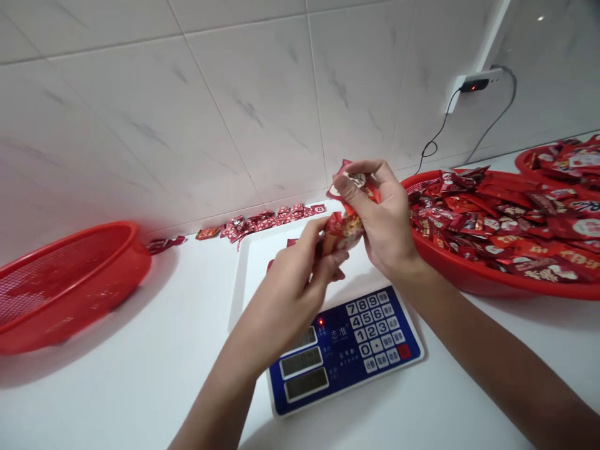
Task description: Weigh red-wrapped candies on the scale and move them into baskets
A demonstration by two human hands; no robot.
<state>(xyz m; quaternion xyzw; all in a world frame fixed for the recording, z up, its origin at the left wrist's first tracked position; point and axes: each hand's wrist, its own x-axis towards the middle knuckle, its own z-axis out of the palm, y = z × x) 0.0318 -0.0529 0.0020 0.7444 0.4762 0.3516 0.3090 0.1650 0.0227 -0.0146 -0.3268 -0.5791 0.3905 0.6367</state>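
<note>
Pinching a crumpled red-and-gold foil packet [342, 232] between both hands, I hold it in the air above the white platform of a digital scale [255, 262], near the platform's far half. Its glossy wrapper is creased, with a red flap rising at the top and a small pale round printed patch [357, 180] showing there; I cannot tell whether this is one packet or two pressed together. My right hand [387, 222] comes in from the right, wrist raised, fingers curled over the upper end and clamped shut on the foil. My left hand [293, 281] reaches up from below, its fingers closed around the lower end, the two hands almost touching. Below them sits the scale's blue keypad [375, 331] with three dim displays. A round red tray [469, 278] heaped with similar red packets lies just to my right, a red mesh basket [70, 287] sits well to my left, and a line of red packets [267, 222] runs along the white tiled wall [187, 112].
</note>
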